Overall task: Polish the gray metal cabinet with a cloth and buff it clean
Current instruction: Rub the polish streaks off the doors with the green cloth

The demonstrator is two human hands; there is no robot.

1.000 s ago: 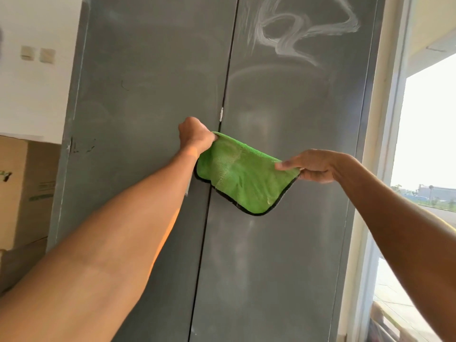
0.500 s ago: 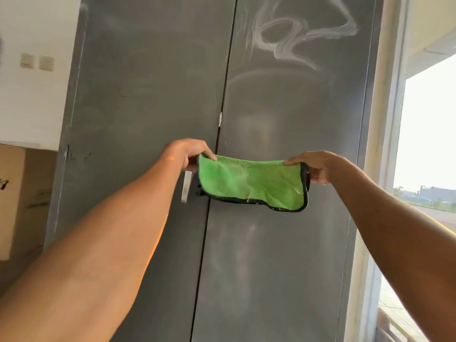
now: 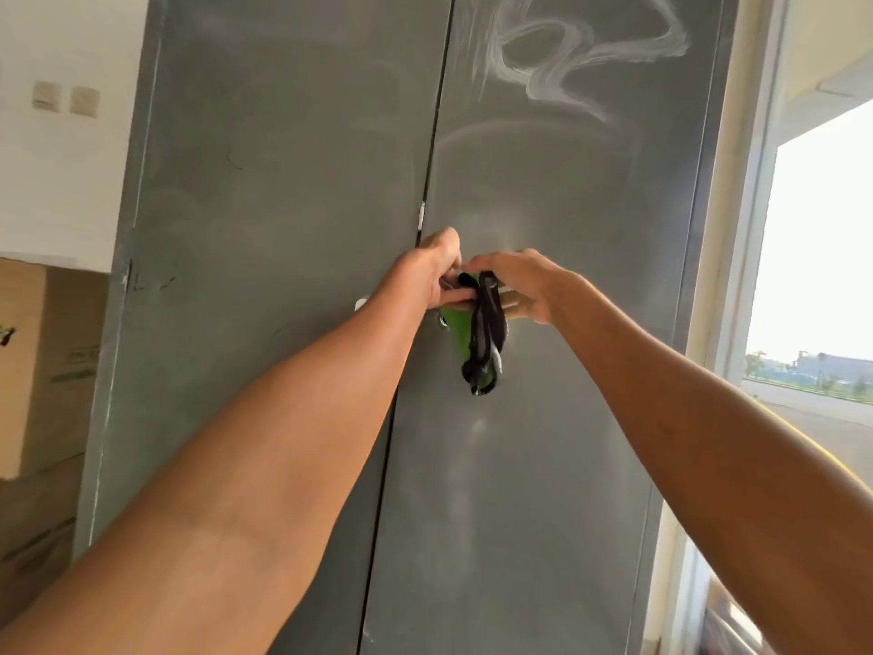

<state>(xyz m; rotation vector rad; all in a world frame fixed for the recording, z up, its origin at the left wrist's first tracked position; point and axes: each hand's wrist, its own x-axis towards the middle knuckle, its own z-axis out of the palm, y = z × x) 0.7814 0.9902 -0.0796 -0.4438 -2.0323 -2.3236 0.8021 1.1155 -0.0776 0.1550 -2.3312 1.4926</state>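
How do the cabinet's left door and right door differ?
The right door carries bold white swirl streaks near its top; the left door shows only faint haze. The left door has dark scuffs at its outer edge; the right door has none visible. Both are gray and closed.

Left hand (image 3: 427,274) and right hand (image 3: 517,283) now together, green cloth (image 3: 483,342) from outstretched to doubled.

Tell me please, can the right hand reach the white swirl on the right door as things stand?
Probably yes. Nothing stands between the right hand and the white swirl higher on the right door, only bare metal. But the left hand also holds the green cloth.
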